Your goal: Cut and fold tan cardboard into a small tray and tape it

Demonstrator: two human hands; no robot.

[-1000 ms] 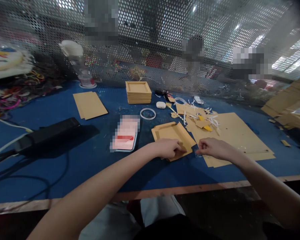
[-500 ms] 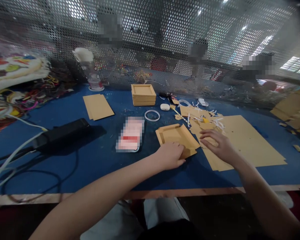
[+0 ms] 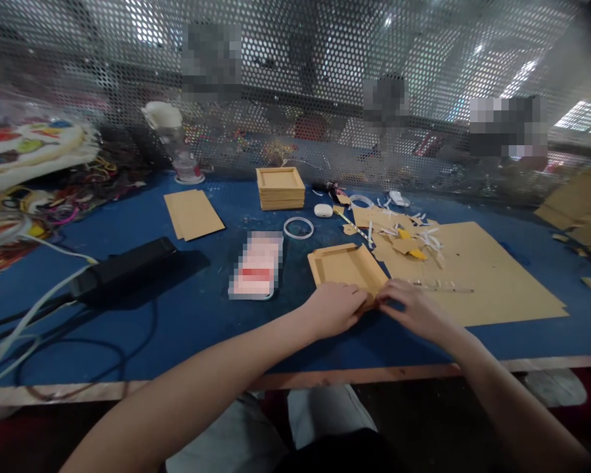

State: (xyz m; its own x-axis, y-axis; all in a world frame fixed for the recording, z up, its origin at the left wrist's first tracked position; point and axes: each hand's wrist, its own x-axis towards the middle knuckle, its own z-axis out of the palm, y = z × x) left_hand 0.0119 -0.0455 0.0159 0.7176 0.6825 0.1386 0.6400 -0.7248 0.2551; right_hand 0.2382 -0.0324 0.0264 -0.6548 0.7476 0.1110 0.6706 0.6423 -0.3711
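Cardboard tray (image 3: 347, 268) at frame centre: right hand (image 3: 414, 310) has returned from the scraps, now pinching its near corner beside the gripping left hand (image 3: 335, 307).

No text, label, brand or number can be read anywhere. The flat thing (image 3: 257, 265) lying on the blue table (image 3: 187, 315) is blurred, and the cardboard pieces show no print.

tan cardboard tray (image 3: 347, 268) on a blue table (image 3: 201, 315), white tape ring (image 3: 298, 228).
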